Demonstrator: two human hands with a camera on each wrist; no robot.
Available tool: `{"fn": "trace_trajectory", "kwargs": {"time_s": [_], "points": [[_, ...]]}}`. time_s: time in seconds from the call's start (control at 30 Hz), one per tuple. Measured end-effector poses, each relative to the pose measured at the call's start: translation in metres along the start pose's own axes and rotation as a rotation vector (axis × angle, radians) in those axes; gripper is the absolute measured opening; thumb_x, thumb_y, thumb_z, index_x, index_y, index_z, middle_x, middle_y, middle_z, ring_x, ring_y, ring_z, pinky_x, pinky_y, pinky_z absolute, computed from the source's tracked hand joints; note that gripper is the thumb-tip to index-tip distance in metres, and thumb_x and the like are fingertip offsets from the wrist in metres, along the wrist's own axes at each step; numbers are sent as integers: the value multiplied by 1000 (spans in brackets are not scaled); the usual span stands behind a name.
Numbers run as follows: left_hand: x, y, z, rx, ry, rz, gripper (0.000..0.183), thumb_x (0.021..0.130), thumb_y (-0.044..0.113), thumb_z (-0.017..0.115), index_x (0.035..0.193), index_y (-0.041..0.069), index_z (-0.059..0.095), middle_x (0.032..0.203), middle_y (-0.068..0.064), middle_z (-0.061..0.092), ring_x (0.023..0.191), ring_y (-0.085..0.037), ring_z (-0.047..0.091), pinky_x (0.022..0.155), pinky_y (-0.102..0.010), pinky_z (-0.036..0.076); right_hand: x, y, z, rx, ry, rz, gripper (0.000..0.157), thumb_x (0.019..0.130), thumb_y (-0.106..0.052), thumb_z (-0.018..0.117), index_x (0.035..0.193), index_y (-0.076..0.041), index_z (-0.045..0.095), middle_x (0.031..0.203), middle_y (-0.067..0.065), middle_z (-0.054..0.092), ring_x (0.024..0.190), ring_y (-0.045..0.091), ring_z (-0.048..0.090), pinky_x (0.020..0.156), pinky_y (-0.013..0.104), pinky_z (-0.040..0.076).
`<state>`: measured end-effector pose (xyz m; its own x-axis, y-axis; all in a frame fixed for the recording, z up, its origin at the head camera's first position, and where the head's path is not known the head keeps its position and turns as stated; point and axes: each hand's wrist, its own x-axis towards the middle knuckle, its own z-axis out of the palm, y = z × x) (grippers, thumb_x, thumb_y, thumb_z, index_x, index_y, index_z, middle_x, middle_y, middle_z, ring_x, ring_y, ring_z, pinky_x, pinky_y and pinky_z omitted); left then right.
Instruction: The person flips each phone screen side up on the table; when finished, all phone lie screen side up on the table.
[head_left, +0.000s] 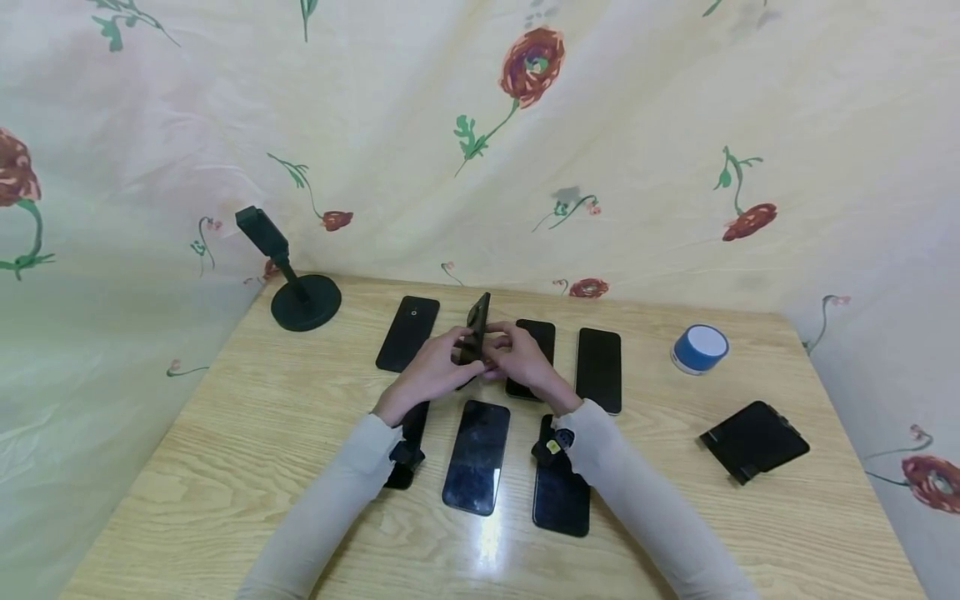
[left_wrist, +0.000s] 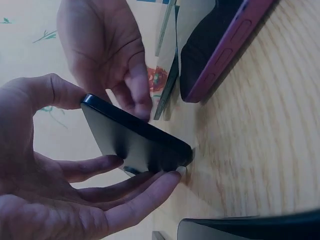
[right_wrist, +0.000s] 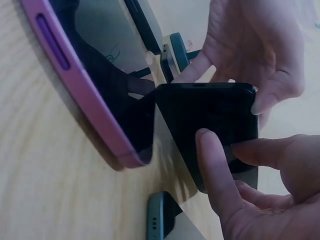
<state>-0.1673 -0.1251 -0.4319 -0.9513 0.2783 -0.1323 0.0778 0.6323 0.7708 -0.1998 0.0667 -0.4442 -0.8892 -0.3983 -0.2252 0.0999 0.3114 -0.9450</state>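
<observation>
A dark smartphone [head_left: 480,321] is tilted up on edge between the two hands over the back middle of the table. The left hand [head_left: 435,365] grips it by its edges, thumb on one side and fingers on the other. In the left wrist view the phone [left_wrist: 120,132] shows its smooth dark back, with one corner close to the wood. The right hand [head_left: 521,358] is at its other face. The right wrist view has right-hand fingers [right_wrist: 216,165] extended and touching the phone's dark face [right_wrist: 210,110].
Several other phones lie around the hands, including a pink-edged one [right_wrist: 95,105] and a black one [head_left: 598,371]. A black stand [head_left: 306,302] rises at the back left. On the right are a blue-and-white cylinder [head_left: 699,348] and a black folding holder [head_left: 756,440].
</observation>
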Motion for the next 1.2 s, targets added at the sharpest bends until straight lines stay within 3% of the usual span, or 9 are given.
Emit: {"fn": "trace_trajectory", "kwargs": {"time_s": [0.17, 0.4, 0.83, 1.0, 1.2], "points": [[-1, 1, -1, -21, 9, -12, 63, 97, 34, 67, 153, 15, 48, 140, -15, 66, 114, -30, 72, 75, -34, 61, -3, 2, 5, -8, -18, 31, 50, 106, -8, 55, 154, 0, 43, 129, 29, 66, 87, 22, 78, 75, 32, 64], [-3, 2, -1, -58, 54, 4, 59, 96, 28, 68, 152, 18, 50, 135, -13, 68, 107, -30, 74, 79, -36, 60, -2, 5, 8, 3, -33, 44, 49, 107, -8, 54, 153, 4, 43, 131, 30, 64, 98, 32, 77, 78, 32, 64], [-3, -8, -7, -173, 132, 71, 52, 93, 11, 70, 144, 12, 58, 121, -19, 74, 98, -31, 77, 78, -36, 62, -1, 3, 9, 7, -44, 87, 59, 106, -16, 60, 155, 6, 38, 133, 29, 62, 94, 29, 78, 78, 30, 64], [-5, -11, -10, -203, 139, 57, 52, 92, 8, 71, 142, 8, 59, 120, -20, 74, 99, -33, 77, 77, -35, 61, -1, 2, 9, -45, -38, 105, 60, 106, -21, 62, 155, 6, 40, 134, 26, 62, 92, 25, 78, 77, 30, 64], [-6, -13, -15, -233, 147, 5, 52, 91, 6, 70, 142, 3, 58, 124, -24, 71, 105, -36, 75, 77, -32, 59, -1, 2, 10, -100, -13, 123, 62, 103, -24, 67, 153, 3, 44, 123, 21, 69, 83, 17, 77, 73, 27, 62]]}}
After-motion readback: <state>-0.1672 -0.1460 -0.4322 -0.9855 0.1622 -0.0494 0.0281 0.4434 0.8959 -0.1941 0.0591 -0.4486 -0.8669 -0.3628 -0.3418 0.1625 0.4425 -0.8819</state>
